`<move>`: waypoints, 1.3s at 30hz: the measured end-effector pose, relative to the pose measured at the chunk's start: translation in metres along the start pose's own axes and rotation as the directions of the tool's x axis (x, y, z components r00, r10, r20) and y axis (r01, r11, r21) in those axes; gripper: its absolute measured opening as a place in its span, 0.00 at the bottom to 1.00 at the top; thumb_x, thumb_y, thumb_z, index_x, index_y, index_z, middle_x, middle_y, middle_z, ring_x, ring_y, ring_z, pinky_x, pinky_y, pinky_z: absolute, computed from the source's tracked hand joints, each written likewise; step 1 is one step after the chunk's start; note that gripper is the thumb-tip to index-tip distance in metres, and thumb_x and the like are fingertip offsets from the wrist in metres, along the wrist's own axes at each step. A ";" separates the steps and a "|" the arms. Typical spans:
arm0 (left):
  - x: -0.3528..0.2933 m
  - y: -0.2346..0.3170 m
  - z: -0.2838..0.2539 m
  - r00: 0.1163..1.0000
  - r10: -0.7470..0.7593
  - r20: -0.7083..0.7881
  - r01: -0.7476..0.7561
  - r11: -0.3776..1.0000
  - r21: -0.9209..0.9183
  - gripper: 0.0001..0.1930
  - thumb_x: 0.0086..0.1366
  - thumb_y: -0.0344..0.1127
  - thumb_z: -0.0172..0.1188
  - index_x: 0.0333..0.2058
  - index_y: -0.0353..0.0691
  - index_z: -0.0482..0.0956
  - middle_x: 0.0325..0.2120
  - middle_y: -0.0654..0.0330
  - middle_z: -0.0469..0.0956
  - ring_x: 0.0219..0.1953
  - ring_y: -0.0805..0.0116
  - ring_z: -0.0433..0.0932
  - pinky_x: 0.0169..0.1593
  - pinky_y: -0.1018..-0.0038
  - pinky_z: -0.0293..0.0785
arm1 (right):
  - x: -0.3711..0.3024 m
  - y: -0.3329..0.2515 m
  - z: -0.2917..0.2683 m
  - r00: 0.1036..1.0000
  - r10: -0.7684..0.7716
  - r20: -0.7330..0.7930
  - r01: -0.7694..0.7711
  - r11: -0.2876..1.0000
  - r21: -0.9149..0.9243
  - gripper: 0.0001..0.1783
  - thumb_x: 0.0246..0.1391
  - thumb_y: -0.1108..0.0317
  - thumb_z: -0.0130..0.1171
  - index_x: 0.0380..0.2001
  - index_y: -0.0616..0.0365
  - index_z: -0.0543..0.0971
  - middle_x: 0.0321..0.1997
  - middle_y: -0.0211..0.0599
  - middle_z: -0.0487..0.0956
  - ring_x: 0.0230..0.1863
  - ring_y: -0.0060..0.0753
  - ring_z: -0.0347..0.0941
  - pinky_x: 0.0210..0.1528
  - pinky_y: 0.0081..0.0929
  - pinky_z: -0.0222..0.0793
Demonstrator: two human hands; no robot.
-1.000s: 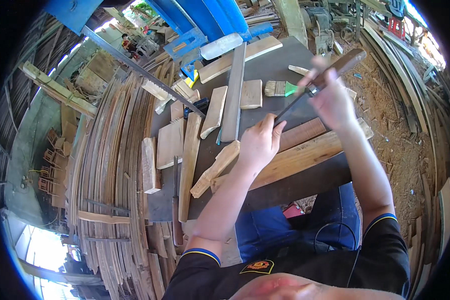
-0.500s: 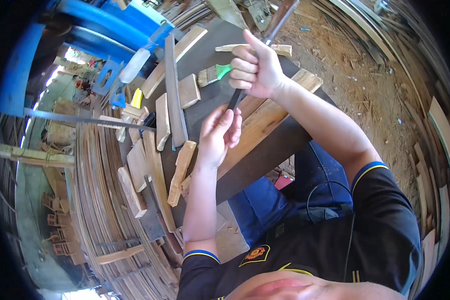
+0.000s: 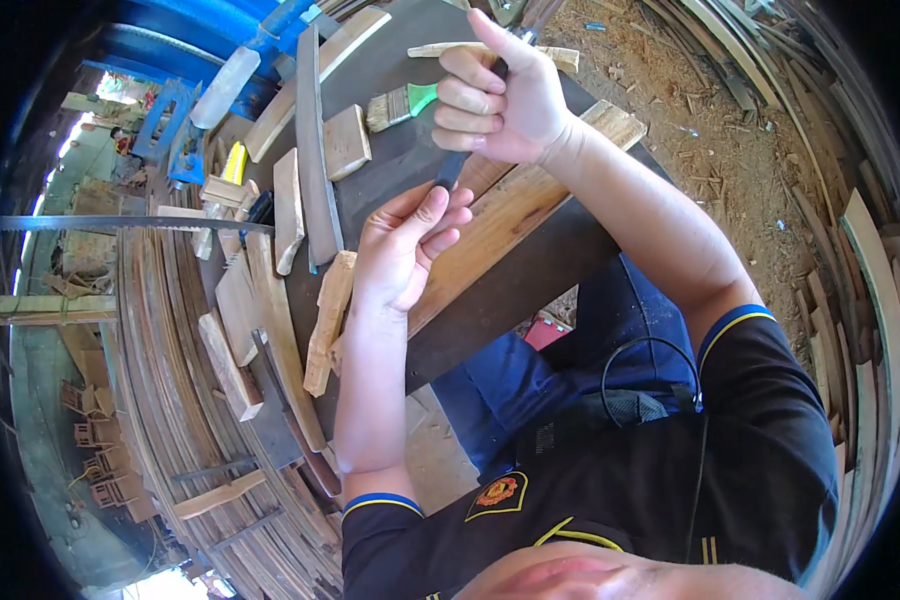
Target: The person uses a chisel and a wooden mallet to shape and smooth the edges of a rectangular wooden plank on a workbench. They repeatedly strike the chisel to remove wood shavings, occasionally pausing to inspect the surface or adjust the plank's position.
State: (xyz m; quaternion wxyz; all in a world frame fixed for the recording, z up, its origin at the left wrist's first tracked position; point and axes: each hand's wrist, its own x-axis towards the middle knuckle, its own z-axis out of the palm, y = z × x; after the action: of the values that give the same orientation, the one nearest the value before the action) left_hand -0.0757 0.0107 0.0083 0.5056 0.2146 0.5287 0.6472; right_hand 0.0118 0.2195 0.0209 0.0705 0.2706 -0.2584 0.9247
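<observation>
A long, thin dark tool (image 3: 451,170) with a brown far part slants between my hands above the dark worktable (image 3: 525,300); its exact kind is unclear. My right hand (image 3: 520,108) wraps round it higher up, thumb stretched outward. At its near end, my left hand (image 3: 400,250) pinches it between thumb and fingers. Beneath my right forearm and hands lies a long wooden plank (image 3: 515,225). Left of my right hand, a flat paintbrush (image 3: 395,106) with a green handle rests on the table. A rough wood piece (image 3: 328,325) sits beside my left wrist.
Left of my hands lie a wood block (image 3: 346,143), a long narrow strip (image 3: 318,150) and several offcuts. A saw blade (image 3: 135,223) juts out past the table's left side. Stacked planks (image 3: 165,380) stand further left. Wood shavings (image 3: 710,180) cover the floor at right.
The table and the things on it have shifted left and slightly up in the view. Both hands keep their hold on the dark tool, and less of its far part shows now.
</observation>
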 end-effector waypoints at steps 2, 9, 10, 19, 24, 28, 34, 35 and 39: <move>-0.001 0.000 0.004 0.998 0.035 -0.059 -0.034 0.999 0.017 0.09 0.67 0.34 0.65 0.44 0.39 0.84 0.40 0.54 0.86 0.38 0.72 0.86 0.39 0.82 0.84 | 0.003 -0.001 -0.005 0.999 -0.024 0.039 0.023 1.000 0.011 0.35 0.68 0.35 0.40 0.14 0.48 0.57 0.11 0.20 0.49 0.13 0.21 0.44 0.21 0.24 0.46; 0.001 -0.001 -0.001 0.953 0.239 -0.184 -0.147 0.900 0.410 0.13 0.62 0.41 0.72 0.38 0.39 0.83 0.29 0.62 0.84 0.30 0.77 0.81 0.35 0.82 0.78 | 0.001 -0.005 -0.008 0.992 -0.074 -0.105 0.075 0.997 0.012 0.33 0.69 0.37 0.39 0.14 0.47 0.57 0.12 0.19 0.50 0.15 0.20 0.45 0.22 0.24 0.47; 0.002 -0.003 0.003 0.929 0.334 -0.159 -0.211 0.832 0.513 0.14 0.60 0.42 0.73 0.38 0.39 0.83 0.28 0.63 0.83 0.29 0.77 0.81 0.36 0.81 0.78 | 0.000 -0.009 -0.010 0.987 -0.097 -0.126 0.104 0.993 0.050 0.33 0.68 0.37 0.40 0.14 0.47 0.58 0.12 0.19 0.50 0.15 0.20 0.45 0.22 0.24 0.46; -0.016 -0.018 0.045 0.842 0.454 0.291 -0.269 -0.114 0.956 0.36 0.47 0.48 0.79 0.53 0.37 0.79 0.48 0.51 0.79 0.53 0.53 0.77 0.55 0.61 0.75 | 0.001 -0.025 -0.012 0.917 -0.319 -0.240 0.346 0.935 0.078 0.32 0.68 0.42 0.45 0.12 0.44 0.55 0.10 0.20 0.47 0.12 0.23 0.42 0.18 0.26 0.40; -0.031 -0.005 0.039 0.902 0.413 0.124 -0.103 -0.075 0.992 0.31 0.47 0.43 0.77 0.49 0.34 0.81 0.46 0.51 0.80 0.50 0.52 0.80 0.54 0.63 0.75 | -0.001 -0.038 -0.017 0.908 -0.258 -0.331 0.263 0.964 -0.029 0.28 0.67 0.51 0.51 0.14 0.45 0.56 0.12 0.17 0.46 0.12 0.19 0.40 0.18 0.23 0.39; -0.045 0.001 0.023 0.912 0.410 0.022 0.054 -0.173 0.984 0.35 0.49 0.49 0.75 0.54 0.37 0.79 0.46 0.52 0.79 0.50 0.52 0.79 0.53 0.60 0.76 | 0.012 -0.049 -0.017 0.845 -0.228 -0.484 0.154 0.970 -0.188 0.26 0.66 0.57 0.51 0.14 0.42 0.56 0.12 0.17 0.46 0.12 0.18 0.39 0.16 0.24 0.37; 0.002 0.032 0.025 0.944 0.282 0.169 -0.088 -0.279 0.956 0.39 0.49 0.57 0.75 0.55 0.39 0.77 0.45 0.49 0.79 0.48 0.51 0.80 0.52 0.60 0.77 | 0.036 -0.039 -0.048 0.839 -0.063 -0.541 -0.069 0.973 -0.221 0.28 0.67 0.50 0.50 0.13 0.40 0.56 0.11 0.18 0.48 0.11 0.20 0.41 0.16 0.26 0.36; 0.019 0.037 0.031 0.966 0.230 0.114 -0.069 -0.195 0.978 0.40 0.50 0.59 0.74 0.55 0.39 0.77 0.46 0.49 0.79 0.49 0.52 0.81 0.52 0.61 0.77 | 0.033 -0.036 -0.049 0.863 -0.079 -0.499 -0.041 0.973 -0.225 0.28 0.66 0.49 0.50 0.13 0.41 0.57 0.11 0.18 0.48 0.11 0.21 0.41 0.16 0.26 0.36; 0.027 0.014 0.029 0.934 0.298 0.197 -0.125 -0.243 0.962 0.42 0.51 0.68 0.69 0.53 0.37 0.78 0.45 0.49 0.79 0.48 0.49 0.81 0.49 0.60 0.78 | 0.019 -0.040 -0.052 0.870 -0.088 -0.485 -0.032 0.972 -0.234 0.31 0.65 0.40 0.49 0.13 0.41 0.56 0.11 0.20 0.48 0.11 0.23 0.41 0.17 0.26 0.37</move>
State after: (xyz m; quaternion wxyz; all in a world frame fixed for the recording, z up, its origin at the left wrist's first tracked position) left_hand -0.0687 0.0491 0.0237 0.0031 0.5753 0.8130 0.0895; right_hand -0.0177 0.2800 0.0115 0.1790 0.0200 -0.3352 0.9248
